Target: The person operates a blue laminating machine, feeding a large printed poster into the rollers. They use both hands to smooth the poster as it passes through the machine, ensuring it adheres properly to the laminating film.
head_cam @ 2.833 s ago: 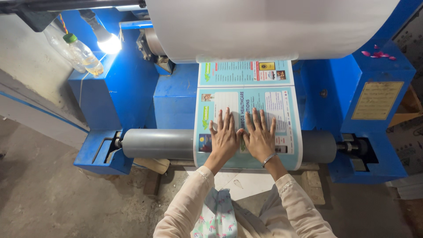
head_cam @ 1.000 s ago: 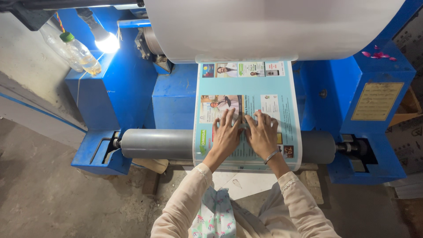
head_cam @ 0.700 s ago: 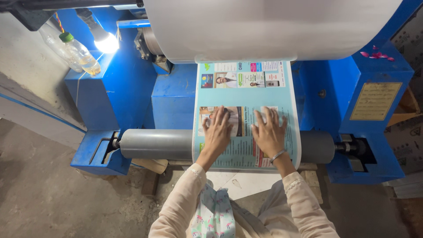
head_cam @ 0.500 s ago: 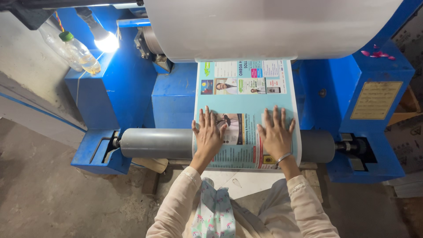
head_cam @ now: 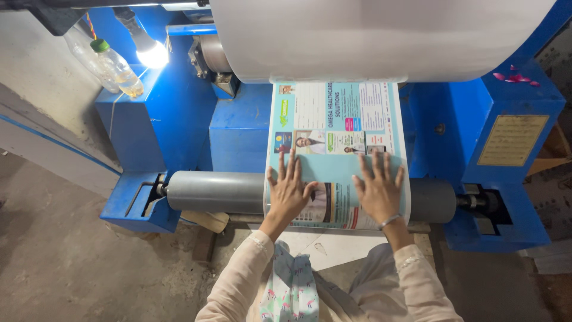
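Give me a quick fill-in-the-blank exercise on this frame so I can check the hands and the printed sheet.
1. Both hands lie flat on the printed sheet with fingers ____.
2. The sheet bends over a ____ roller.
3. The bracelet sits on the ____ wrist.
4. The plastic bottle has a ____ cap.

Missing words: spread; grey; right; green

Both hands lie flat on the sheet (head_cam: pixel 336 149) over the roller (head_cam: pixel 214 192), left hand (head_cam: pixel 288 192) beside right hand (head_cam: pixel 379 192), the roll (head_cam: pixel 381 36) beyond them, the bottle (head_cam: pixel 116 65) and lamp (head_cam: pixel 149 52) far left.
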